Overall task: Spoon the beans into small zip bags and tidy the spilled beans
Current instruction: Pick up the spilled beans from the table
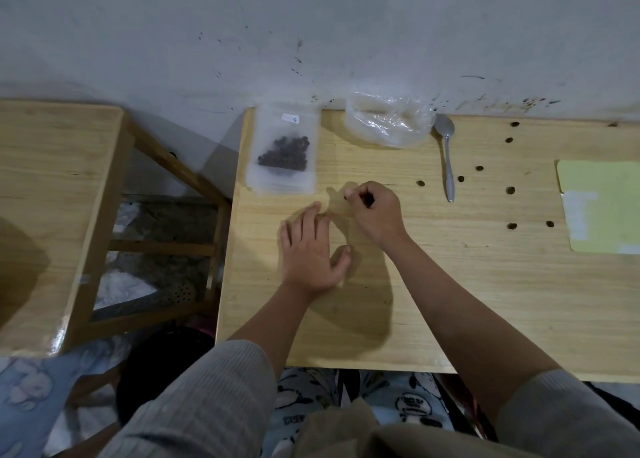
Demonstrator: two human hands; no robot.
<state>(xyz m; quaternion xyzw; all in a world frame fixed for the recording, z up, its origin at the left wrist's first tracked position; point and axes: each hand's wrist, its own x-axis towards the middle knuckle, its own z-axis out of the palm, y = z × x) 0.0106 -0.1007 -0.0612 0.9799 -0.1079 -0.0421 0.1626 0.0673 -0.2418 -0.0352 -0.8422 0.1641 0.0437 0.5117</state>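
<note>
Dark bean [367,199] sitting in right hand [372,211], fingers curling round it, tips pinching w/ thumb at table [450,301] surface; count of beans inside: cannot tell. Left hand [308,249] lying flat, fingers straight, holding nothing. Spilled beans [510,190] lying scattered to the right, near spoon [447,159]. Judging them light, hard, smooth, prob. rolling easily: fingertip pinch working best. Filled zip bag [282,149] resting top-left on a stack of bags; thin, floppy.

Scuffed grey wall [311,24], wooden table [450,284], wooden stool [45,187]
</note>
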